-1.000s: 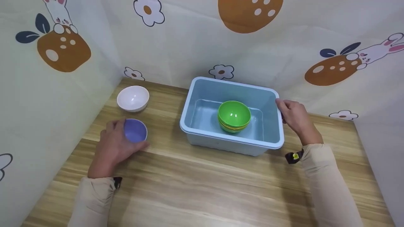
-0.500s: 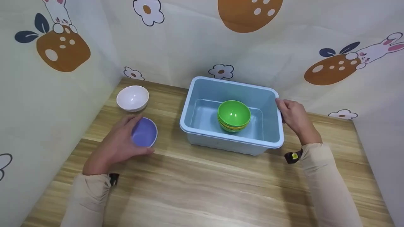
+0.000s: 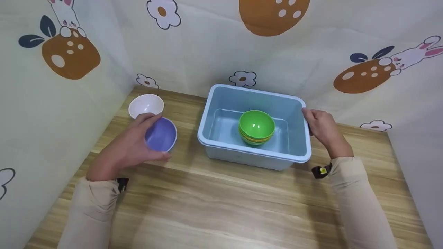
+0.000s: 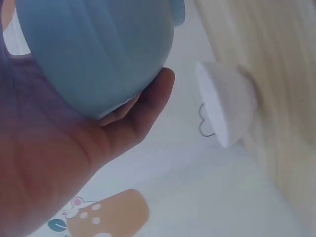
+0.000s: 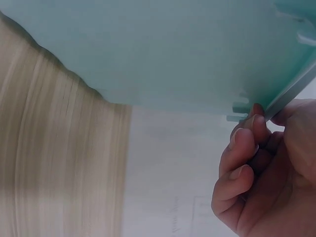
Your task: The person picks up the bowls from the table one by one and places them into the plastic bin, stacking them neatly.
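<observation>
- The left hand (image 3: pixel 133 145) holds a small, round purple bowl (image 3: pixel 161 135) with a pale rim, thumb at its near side and fingers round its far side; the grip is as wide as the bowl.
- In the left wrist view, bare space shows between this bowl and the light wood-grain table (image 3: pixel 207 207), so I judge it lifted. In the head view it appears between a small, round white bowl (image 3: pixel 146 104) and the bin, mouth up and somewhat tilted.
- The right hand (image 3: pixel 323 126) is narrow, fingers curled under the right rim of a pale-blue, rectangular, seemingly plastic bin (image 3: pixel 238 157), apparently steadying it.
- Inside the bin stands an upright nested stack, a glossy green bowl (image 3: pixel 257 124) on top with a yellow edge showing beneath it.
- The step in hand looks like carrying the purple bowl toward the bin: some bowls are in, this one is in the air, and the white one sits on the table.
- The next move seems to call for raising the purple bowl above the bin's left rim, levelling it and lowering it over the stack while the right hand holds firm.
- A low pass could catch that rim.
</observation>
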Motion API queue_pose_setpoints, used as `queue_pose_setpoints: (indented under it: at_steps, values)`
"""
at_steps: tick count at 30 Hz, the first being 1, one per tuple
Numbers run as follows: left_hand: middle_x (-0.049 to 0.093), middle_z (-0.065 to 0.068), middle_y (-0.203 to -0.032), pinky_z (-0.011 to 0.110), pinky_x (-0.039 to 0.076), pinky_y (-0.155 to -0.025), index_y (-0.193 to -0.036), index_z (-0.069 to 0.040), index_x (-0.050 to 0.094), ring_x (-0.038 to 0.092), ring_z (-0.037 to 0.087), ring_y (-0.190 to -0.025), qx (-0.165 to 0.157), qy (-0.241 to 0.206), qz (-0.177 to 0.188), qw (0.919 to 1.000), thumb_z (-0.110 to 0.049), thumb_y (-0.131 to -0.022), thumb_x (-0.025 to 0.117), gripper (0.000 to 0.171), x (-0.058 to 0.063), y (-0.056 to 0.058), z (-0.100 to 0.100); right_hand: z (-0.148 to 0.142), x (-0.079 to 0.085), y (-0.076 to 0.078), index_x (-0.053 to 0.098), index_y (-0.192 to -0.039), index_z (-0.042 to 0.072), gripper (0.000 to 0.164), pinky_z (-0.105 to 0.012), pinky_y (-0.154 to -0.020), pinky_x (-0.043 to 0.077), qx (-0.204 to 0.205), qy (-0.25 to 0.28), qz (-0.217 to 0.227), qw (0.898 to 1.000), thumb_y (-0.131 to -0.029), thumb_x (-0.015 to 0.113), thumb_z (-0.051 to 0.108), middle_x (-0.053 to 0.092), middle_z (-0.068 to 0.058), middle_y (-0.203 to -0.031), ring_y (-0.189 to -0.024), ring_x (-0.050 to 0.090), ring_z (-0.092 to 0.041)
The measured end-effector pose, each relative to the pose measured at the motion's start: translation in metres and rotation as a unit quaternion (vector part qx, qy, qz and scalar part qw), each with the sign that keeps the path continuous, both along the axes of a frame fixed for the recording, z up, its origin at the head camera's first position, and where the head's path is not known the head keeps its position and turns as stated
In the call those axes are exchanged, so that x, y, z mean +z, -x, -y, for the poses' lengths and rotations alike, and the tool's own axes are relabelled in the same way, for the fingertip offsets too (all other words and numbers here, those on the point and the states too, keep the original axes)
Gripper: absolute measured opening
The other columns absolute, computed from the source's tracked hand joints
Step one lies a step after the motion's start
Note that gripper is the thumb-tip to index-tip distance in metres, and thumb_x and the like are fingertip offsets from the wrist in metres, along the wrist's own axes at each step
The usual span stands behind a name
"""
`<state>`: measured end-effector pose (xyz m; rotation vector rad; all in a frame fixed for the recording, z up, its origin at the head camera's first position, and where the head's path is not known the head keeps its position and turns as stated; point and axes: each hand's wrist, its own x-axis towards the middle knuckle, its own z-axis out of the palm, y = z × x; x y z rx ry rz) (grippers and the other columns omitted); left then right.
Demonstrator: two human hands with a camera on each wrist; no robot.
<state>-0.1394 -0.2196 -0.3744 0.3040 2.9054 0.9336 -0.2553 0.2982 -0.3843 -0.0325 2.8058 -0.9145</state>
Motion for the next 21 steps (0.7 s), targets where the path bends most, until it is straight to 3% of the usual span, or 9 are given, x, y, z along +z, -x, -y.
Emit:
queue_pose_setpoints:
  at_steps: [15, 21]
  values:
    - [0.035, 0.011, -0.160, 0.063, 0.050, -0.101, -0.160, -0.019, 0.034, 0.043, 0.039, -0.137, -0.012, 0.040, -0.019, 0.9989, -0.055, -0.067, 0.090, 0.115, 0.040, 0.024, -0.017, -0.001, -0.001, -0.001, 0.065, -0.099, 0.004, 0.064, -0.029, -0.070, 0.049, 0.012, 0.001, -0.019, 1.000, -0.108, 0.028, 0.055, 0.063, 0.000, -0.074, -0.078, 0.062, -0.025]
    - [0.036, 0.008, -0.159, 0.062, 0.050, -0.102, -0.159, -0.021, 0.036, 0.045, 0.037, -0.136, -0.015, 0.051, -0.025, 0.9983, -0.060, -0.065, 0.089, 0.115, 0.058, 0.034, -0.028, 0.000, 0.000, 0.000, 0.067, -0.104, 0.004, 0.064, -0.027, -0.070, 0.051, 0.011, 0.002, -0.018, 1.000, -0.108, 0.027, 0.055, 0.067, -0.006, -0.082, -0.077, 0.063, -0.020]
